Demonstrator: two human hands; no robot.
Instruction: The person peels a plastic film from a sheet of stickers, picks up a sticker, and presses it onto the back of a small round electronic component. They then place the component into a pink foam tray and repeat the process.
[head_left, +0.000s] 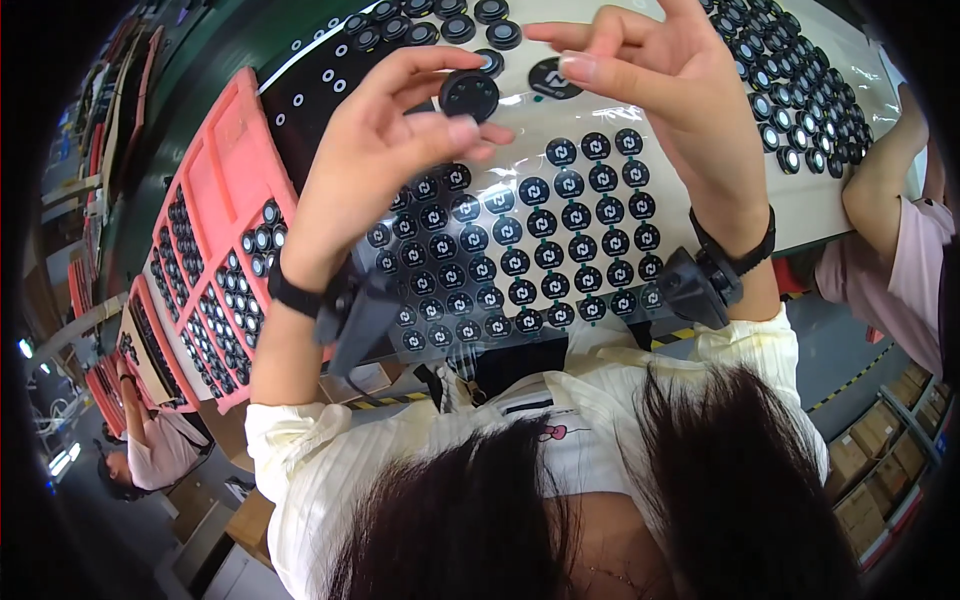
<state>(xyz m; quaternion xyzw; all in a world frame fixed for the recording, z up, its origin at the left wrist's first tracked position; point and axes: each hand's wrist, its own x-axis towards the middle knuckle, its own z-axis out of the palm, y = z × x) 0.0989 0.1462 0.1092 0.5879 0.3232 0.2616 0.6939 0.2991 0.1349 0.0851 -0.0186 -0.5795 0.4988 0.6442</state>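
Note:
My left hand (pixel 375 150) is closed on a round black disc (pixel 470 96) with small holes in its face, held between thumb and fingers. Level with it, my right hand (pixel 680 85) pinches a round black sticker (pixel 553 79) with a white mark by its edge. A gap separates sticker and disc. Below both hands lies a clear sheet of round black stickers (pixel 575 217) in rows, with bare backing near its upper part. Just beyond my fingers sit several round black parts with pale centres (pixel 455 28).
A pink tray (pixel 222 165) of similar round parts stands at the left, a second tray beyond it. Many more parts (pixel 800 120) cluster at the right, near another person's arm (pixel 890 145). Another person (pixel 150 450) is at the far left. Cardboard boxes (pixel 870 450) fill a rack at lower right.

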